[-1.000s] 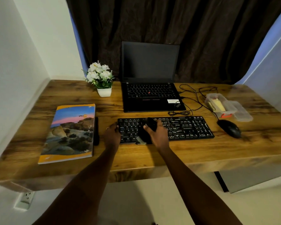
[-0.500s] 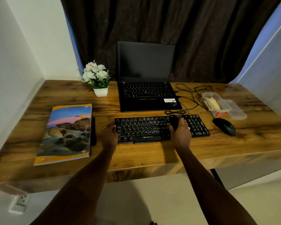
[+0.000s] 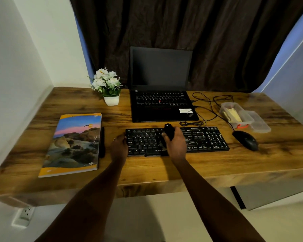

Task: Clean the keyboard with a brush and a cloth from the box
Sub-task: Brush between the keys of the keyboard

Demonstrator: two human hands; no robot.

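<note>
A black keyboard (image 3: pixel 205 139) lies across the front middle of the wooden desk (image 3: pixel 182 165). My right hand (image 3: pixel 176 144) is over its middle keys, shut on a black brush (image 3: pixel 169 131) whose handle sticks up past my fingers; the bristles are hidden under my hand. My left hand (image 3: pixel 119 145) rests on the keyboard's left end and holds it in place. A clear plastic box (image 3: pixel 234 114) stands at the right rear with a pale yellow cloth (image 3: pixel 233 115) inside, and its lid (image 3: pixel 259 122) lies beside it.
An open black laptop (image 3: pixel 160 105) sits behind the keyboard, with cables (image 3: pixel 206 105) to its right. A black mouse (image 3: pixel 246 139) lies right of the keyboard. A book (image 3: pixel 73 144) and a dark pen (image 3: pixel 101 142) are at left, a flower pot (image 3: pixel 110 100) behind.
My right hand with the brush swept right along the keyboard, then came back left to its middle. My left hand stayed on the left end.
</note>
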